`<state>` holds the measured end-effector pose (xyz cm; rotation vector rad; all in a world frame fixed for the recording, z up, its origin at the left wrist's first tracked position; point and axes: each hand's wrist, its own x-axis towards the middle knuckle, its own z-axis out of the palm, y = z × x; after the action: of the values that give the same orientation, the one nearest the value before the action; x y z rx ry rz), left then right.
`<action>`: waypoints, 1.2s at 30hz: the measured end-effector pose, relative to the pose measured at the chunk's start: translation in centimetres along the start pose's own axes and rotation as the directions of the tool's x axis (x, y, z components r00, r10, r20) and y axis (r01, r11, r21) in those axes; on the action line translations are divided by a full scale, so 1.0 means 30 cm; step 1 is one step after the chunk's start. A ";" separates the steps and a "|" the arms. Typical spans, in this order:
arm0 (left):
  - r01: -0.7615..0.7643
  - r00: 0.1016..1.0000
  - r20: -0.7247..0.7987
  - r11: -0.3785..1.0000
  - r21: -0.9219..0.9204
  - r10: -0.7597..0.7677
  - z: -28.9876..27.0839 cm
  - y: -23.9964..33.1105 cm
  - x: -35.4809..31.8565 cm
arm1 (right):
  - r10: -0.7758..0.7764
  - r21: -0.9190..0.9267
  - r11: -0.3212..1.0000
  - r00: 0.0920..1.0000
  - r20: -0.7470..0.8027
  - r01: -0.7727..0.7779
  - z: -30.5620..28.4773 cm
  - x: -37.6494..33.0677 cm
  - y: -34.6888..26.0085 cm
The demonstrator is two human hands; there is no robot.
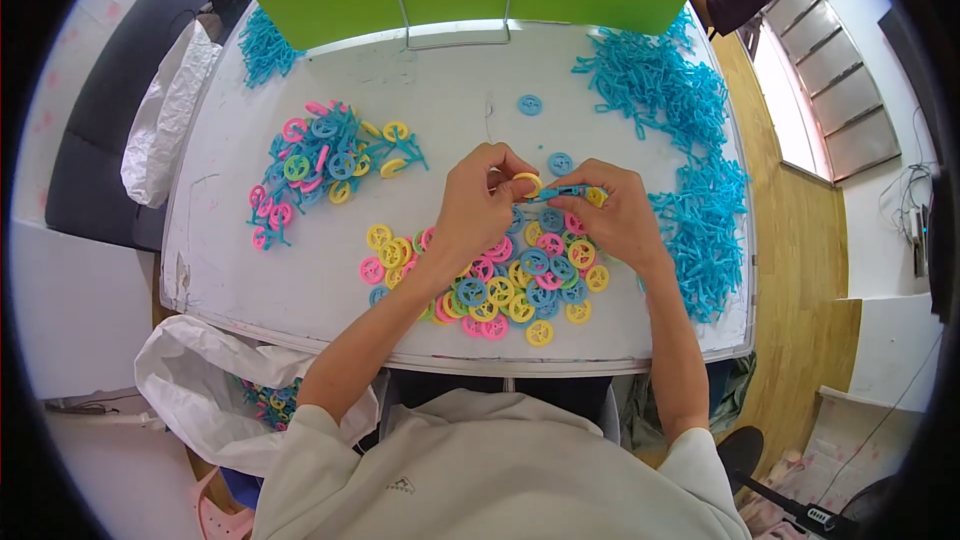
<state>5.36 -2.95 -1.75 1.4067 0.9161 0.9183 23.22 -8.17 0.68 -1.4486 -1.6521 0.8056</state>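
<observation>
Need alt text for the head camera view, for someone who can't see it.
Two bare hands meet over a white table: the left hand pinches a yellow wheel, the right hand a blue axle. Loose wheels lie below them, blue axles to the right.
</observation>
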 end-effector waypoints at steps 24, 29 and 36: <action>-0.025 0.999 -0.050 0.981 -0.190 0.016 0.004 0.066 -0.019 | -0.021 0.083 0.996 0.990 -0.139 0.033 0.049 0.006 -0.003; -0.007 0.998 -0.057 0.991 -0.134 0.000 -0.001 0.054 -0.026 | 0.211 0.220 0.957 0.974 -0.080 -0.189 0.062 0.005 -0.009; -0.015 0.997 -0.074 0.994 -0.111 0.007 0.000 0.053 -0.026 | -0.025 -0.089 0.996 0.940 -0.340 -0.005 0.111 -0.018 -0.042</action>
<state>5.09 -3.70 -0.17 1.2911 0.8989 1.0199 19.72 -8.78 0.02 -1.5408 -1.4422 0.4472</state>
